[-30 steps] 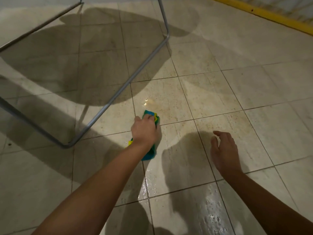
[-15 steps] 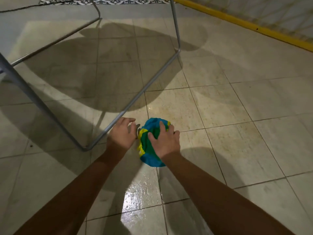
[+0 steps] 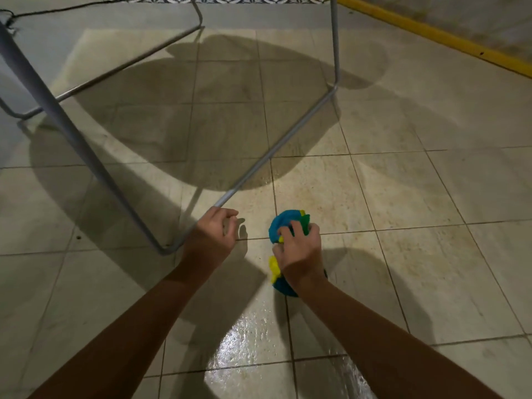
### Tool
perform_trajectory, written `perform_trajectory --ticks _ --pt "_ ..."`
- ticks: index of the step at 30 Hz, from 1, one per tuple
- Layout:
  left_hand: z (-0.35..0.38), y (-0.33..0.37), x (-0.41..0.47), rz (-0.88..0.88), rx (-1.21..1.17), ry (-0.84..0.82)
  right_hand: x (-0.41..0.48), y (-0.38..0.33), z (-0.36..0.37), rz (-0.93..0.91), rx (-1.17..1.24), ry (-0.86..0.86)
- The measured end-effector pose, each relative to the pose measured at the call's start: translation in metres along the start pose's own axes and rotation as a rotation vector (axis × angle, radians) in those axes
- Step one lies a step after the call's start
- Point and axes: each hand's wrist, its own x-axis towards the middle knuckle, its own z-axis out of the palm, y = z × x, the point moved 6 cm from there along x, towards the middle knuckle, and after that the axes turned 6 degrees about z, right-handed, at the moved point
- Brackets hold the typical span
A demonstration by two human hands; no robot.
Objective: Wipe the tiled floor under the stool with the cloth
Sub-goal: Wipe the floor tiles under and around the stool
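On the tiled floor (image 3: 403,182), just outside the stool frame (image 3: 276,145), the cloth (image 3: 283,223) lies bunched in the grip of the right hand (image 3: 299,251), the left hand (image 3: 213,234) hovers loosely curled and empty; wiping seems under way, next likely requiring a push beneath the frame.

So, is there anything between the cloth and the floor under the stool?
Yes. A low bar of the stool lies on the floor between the cloth, gripped by the right hand, and the shaded tiles beyond it. The left hand is over the bar's near end; whether it touches, I cannot tell.
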Motion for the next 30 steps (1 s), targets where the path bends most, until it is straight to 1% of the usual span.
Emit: perform_trajectory --ticks 2,4,5,6,8,9,10,11,13,15,17,19,24,25,27,29,30 --pt "0.005 -0.001 0.004 -0.014 0.01 -0.044 -0.005 0.002 -0.013 -0.225 0.064 0.088" --pt "0.013 -0.003 0.012 -0.083 0.038 -0.102 -0.002 0.002 -0.028 -0.373 0.005 0.148" --pt "0.017 -0.004 0.016 -0.122 0.042 -0.123 0.007 0.003 -0.032 -0.383 -0.032 0.147" --pt "0.019 -0.003 0.02 -0.135 0.049 -0.124 0.018 0.005 -0.032 -0.311 -0.018 0.102" --pt "0.017 -0.001 0.026 -0.118 0.062 -0.105 0.036 0.008 -0.031 -0.141 -0.004 0.088" --pt "0.016 -0.003 0.028 -0.106 0.069 -0.097 0.039 0.005 -0.026 -0.088 0.03 0.071" --pt "0.015 -0.006 0.029 -0.1 0.084 -0.087 0.037 -0.003 -0.019 -0.095 0.049 0.053" --pt "0.014 -0.01 0.03 -0.101 0.101 -0.075 0.03 -0.012 -0.013 -0.146 0.065 0.037" --pt "0.014 -0.021 0.031 -0.117 0.124 -0.044 0.012 -0.029 -0.001 -0.323 0.08 0.049" --pt "0.018 -0.031 0.031 -0.137 0.145 -0.034 -0.001 -0.028 0.009 -0.454 0.053 0.032" --pt "0.021 -0.038 0.03 -0.155 0.177 -0.045 -0.003 -0.022 0.009 -0.531 0.006 0.024" --pt "0.023 -0.041 0.029 -0.147 0.19 -0.062 0.003 -0.015 0.005 -0.559 -0.031 0.032" --pt "0.019 -0.046 0.024 -0.114 0.161 -0.05 0.044 -0.011 -0.012 -0.468 0.038 0.143" --pt "0.018 -0.047 0.023 -0.111 0.157 -0.049 0.057 -0.01 -0.014 -0.416 0.018 0.141" --pt "0.018 -0.047 0.021 -0.085 0.153 -0.068 0.08 0.003 -0.019 -0.253 -0.02 0.125" --pt "0.019 -0.045 0.02 -0.052 0.178 -0.111 0.088 0.023 -0.026 -0.07 0.039 0.184" --pt "0.019 -0.045 0.02 -0.049 0.206 -0.118 0.085 0.029 -0.031 -0.019 0.053 0.253"
